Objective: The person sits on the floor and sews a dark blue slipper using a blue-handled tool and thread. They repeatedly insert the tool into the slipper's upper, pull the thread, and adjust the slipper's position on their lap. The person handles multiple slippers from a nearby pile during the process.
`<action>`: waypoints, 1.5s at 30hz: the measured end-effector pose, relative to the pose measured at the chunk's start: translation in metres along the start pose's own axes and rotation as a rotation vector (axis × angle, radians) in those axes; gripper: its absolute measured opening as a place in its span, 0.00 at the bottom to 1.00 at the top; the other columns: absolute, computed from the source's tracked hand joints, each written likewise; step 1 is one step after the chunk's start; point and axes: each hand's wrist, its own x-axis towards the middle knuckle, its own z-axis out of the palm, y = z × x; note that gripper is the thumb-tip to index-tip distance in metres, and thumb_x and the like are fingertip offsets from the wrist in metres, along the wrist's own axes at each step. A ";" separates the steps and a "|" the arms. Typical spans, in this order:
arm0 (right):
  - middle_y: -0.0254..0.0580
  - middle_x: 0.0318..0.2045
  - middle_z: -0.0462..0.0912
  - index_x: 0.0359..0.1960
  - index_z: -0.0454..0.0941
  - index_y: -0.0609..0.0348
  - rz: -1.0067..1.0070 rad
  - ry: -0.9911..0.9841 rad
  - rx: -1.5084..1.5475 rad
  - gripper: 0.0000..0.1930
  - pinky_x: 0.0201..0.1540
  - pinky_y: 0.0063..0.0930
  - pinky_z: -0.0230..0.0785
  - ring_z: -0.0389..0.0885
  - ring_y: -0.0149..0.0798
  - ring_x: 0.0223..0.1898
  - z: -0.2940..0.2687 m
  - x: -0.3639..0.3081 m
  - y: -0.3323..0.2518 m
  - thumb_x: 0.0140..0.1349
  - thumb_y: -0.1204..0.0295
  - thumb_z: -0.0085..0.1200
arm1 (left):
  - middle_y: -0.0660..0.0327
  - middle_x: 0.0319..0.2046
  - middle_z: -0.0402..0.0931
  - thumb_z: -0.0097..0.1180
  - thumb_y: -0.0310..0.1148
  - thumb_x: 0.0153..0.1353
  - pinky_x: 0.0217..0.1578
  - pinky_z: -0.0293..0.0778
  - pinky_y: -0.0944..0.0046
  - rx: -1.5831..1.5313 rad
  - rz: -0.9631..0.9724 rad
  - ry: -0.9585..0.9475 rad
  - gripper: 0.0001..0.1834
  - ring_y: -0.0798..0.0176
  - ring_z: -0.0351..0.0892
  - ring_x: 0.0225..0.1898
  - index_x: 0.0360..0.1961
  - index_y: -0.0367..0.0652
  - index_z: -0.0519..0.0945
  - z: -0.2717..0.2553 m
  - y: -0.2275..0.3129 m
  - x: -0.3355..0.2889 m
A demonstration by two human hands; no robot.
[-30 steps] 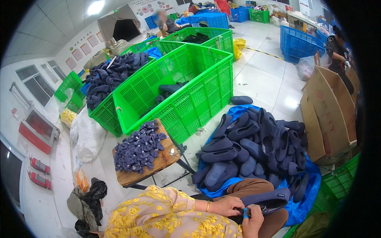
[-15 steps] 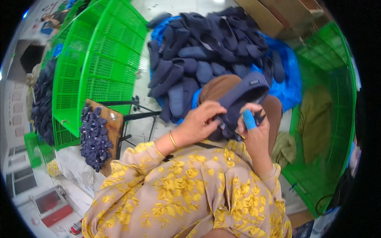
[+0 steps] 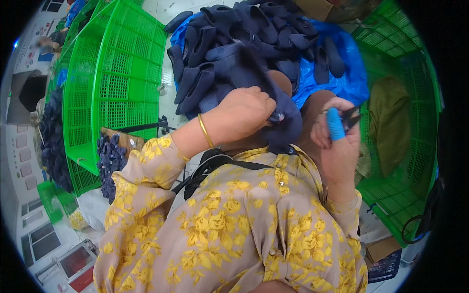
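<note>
Many dark shoes (image 3: 244,44) crowd blue sheet (image 3: 342,68), perhaps behind left hand (image 3: 242,115).

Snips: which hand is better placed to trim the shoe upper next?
Right, probably. The right hand already holds the blue-handled snips, blades toward the dark shoe upper. The left hand is busy pinching that upper steady.

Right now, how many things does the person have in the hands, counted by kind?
Dark blue shoe upper, gripped by the left hand: 1
Small snips with a blue handle, in the right hand: 1
Total: 2
</note>
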 end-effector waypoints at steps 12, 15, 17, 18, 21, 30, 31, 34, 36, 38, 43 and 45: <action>0.37 0.33 0.70 0.42 0.67 0.58 -0.119 -0.015 0.000 0.12 0.25 0.34 0.62 0.71 0.39 0.28 -0.048 -0.070 -0.070 0.66 0.65 0.55 | 0.53 0.20 0.77 0.65 0.31 0.52 0.26 0.73 0.60 -0.599 -0.470 0.004 0.10 0.55 0.79 0.23 0.26 0.37 0.77 0.055 0.024 0.010; 0.36 0.45 0.64 0.41 0.65 0.58 -0.213 -0.071 0.198 0.12 0.37 0.33 0.62 0.66 0.45 0.48 -0.075 -0.109 -0.122 0.66 0.67 0.54 | 0.55 0.21 0.78 0.66 0.30 0.52 0.26 0.72 0.62 -0.656 -0.483 -0.005 0.11 0.58 0.79 0.23 0.25 0.37 0.76 0.060 0.015 0.014; 0.35 0.32 0.60 0.40 0.64 0.57 -0.404 -0.021 0.131 0.04 0.31 0.30 0.57 0.58 0.37 0.32 -0.081 -0.127 -0.156 0.68 0.74 0.45 | 0.55 0.22 0.78 0.66 0.30 0.52 0.27 0.72 0.62 -0.653 -0.500 0.011 0.11 0.60 0.78 0.24 0.25 0.36 0.76 0.064 0.014 0.011; 0.35 0.31 0.59 0.42 0.64 0.59 -0.453 0.045 0.134 0.03 0.30 0.29 0.56 0.56 0.35 0.30 -0.093 -0.134 -0.166 0.68 0.77 0.42 | 0.56 0.22 0.77 0.67 0.30 0.52 0.27 0.72 0.62 -0.650 -0.512 0.019 0.11 0.61 0.78 0.24 0.25 0.36 0.76 0.065 0.014 0.009; 0.36 0.27 0.55 0.48 0.63 0.65 -0.571 0.405 0.094 0.09 0.28 0.24 0.53 0.52 0.31 0.25 -0.127 -0.162 -0.198 0.67 0.84 0.35 | 0.59 0.21 0.77 0.66 0.31 0.54 0.25 0.72 0.66 -0.720 -0.535 -0.001 0.11 0.67 0.77 0.22 0.26 0.37 0.76 0.061 0.015 0.006; 0.27 0.25 0.66 0.41 0.75 0.59 -0.122 0.936 -0.326 0.07 0.22 0.18 0.50 0.59 0.22 0.22 -0.198 -0.137 -0.047 0.65 0.72 0.51 | 0.62 0.19 0.78 0.59 0.49 0.63 0.20 0.71 0.70 -0.739 -0.742 -0.133 0.23 0.71 0.75 0.17 0.27 0.35 0.80 0.019 -0.005 0.031; 0.26 0.25 0.67 0.41 0.76 0.59 0.020 0.882 -0.415 0.08 0.22 0.17 0.50 0.60 0.21 0.22 -0.163 -0.111 -0.027 0.64 0.71 0.54 | 0.61 0.20 0.78 0.59 0.50 0.63 0.21 0.71 0.69 -0.572 -0.668 -0.155 0.25 0.70 0.75 0.17 0.26 0.34 0.81 0.023 -0.011 0.037; 0.26 0.31 0.73 0.46 0.78 0.57 0.269 0.584 -0.516 0.12 0.23 0.15 0.54 0.63 0.18 0.24 -0.092 -0.056 0.018 0.59 0.75 0.59 | 0.61 0.20 0.79 0.62 0.50 0.60 0.24 0.71 0.67 -0.561 -0.678 -0.249 0.25 0.69 0.75 0.19 0.24 0.34 0.82 0.033 -0.016 0.048; 0.31 0.36 0.78 0.49 0.76 0.59 0.180 0.265 -0.756 0.17 0.37 0.25 0.67 0.73 0.28 0.35 -0.072 -0.034 0.045 0.58 0.76 0.61 | 0.62 0.21 0.78 0.62 0.46 0.61 0.27 0.71 0.69 -0.699 -0.672 -0.254 0.22 0.71 0.74 0.23 0.27 0.34 0.82 0.040 -0.019 0.049; 0.36 0.31 0.80 0.46 0.76 0.57 0.240 0.114 -1.053 0.14 0.38 0.29 0.69 0.77 0.33 0.33 -0.058 -0.027 0.058 0.58 0.75 0.61 | 0.64 0.23 0.78 0.61 0.42 0.62 0.29 0.70 0.71 -0.844 -0.630 -0.194 0.17 0.73 0.73 0.26 0.30 0.35 0.82 0.049 -0.022 0.044; 0.31 0.26 0.80 0.34 0.78 0.61 0.485 -0.076 -0.960 0.04 0.33 0.28 0.67 0.76 0.29 0.28 -0.052 -0.026 0.055 0.60 0.74 0.60 | 0.71 0.30 0.74 0.55 0.30 0.67 0.34 0.68 0.75 -1.163 -0.570 -0.074 0.07 0.78 0.68 0.31 0.41 0.37 0.79 0.057 -0.025 0.032; 0.28 0.25 0.79 0.31 0.80 0.62 0.426 -0.054 -0.578 0.05 0.29 0.25 0.64 0.73 0.25 0.26 -0.061 -0.035 0.061 0.63 0.73 0.59 | 0.72 0.31 0.74 0.54 0.29 0.67 0.34 0.67 0.76 -1.268 -0.580 -0.050 0.07 0.79 0.68 0.32 0.42 0.38 0.79 0.063 -0.023 0.028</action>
